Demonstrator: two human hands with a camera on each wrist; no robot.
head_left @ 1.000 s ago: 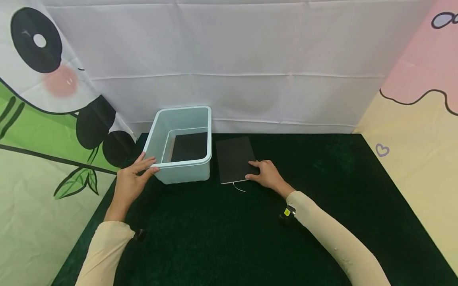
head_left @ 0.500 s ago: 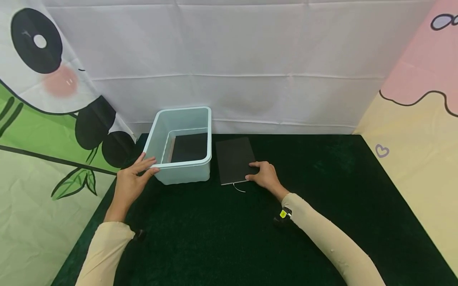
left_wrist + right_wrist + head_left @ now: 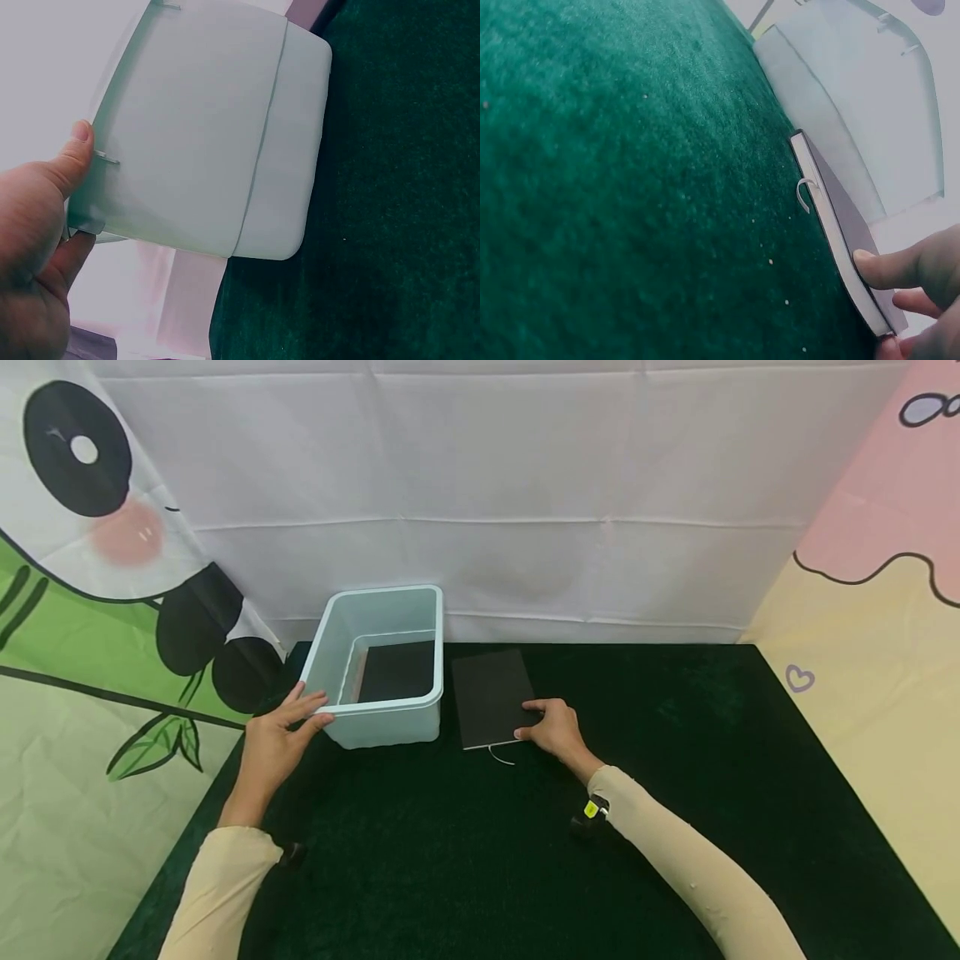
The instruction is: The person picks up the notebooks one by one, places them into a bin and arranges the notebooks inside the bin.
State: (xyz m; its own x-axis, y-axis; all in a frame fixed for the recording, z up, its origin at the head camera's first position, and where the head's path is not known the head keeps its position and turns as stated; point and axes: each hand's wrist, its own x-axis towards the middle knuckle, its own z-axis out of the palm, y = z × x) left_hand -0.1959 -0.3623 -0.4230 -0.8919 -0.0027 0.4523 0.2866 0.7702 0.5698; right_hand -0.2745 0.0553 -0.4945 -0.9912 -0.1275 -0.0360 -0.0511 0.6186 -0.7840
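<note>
A black notebook point(image 3: 491, 692) lies on the dark green cloth, its white ribbon trailing from the near edge. My right hand point(image 3: 558, 727) holds it at the near right corner. In the right wrist view the thumb point(image 3: 885, 268) presses the cover while other fingertips are at the notebook's side edge. Left of the notebook stands a light blue plastic bin point(image 3: 386, 728). My left hand point(image 3: 272, 752) grips its near left rim corner, with the thumb point(image 3: 75, 154) on the outer wall. Inside the bin lies a flat black item point(image 3: 399, 670), partly hidden by the walls.
The dark green cloth point(image 3: 450, 860) covers the table. A white fabric backdrop point(image 3: 510, 493) rises behind it. Printed fabric panels stand at the left point(image 3: 172, 643) and right point(image 3: 862, 652). Each forearm wears a small dark device at the wrist.
The right wrist and forearm have shifted slightly left, while the fingers stay at the notebook's corner. The left hand, bin and notebook keep their places.
</note>
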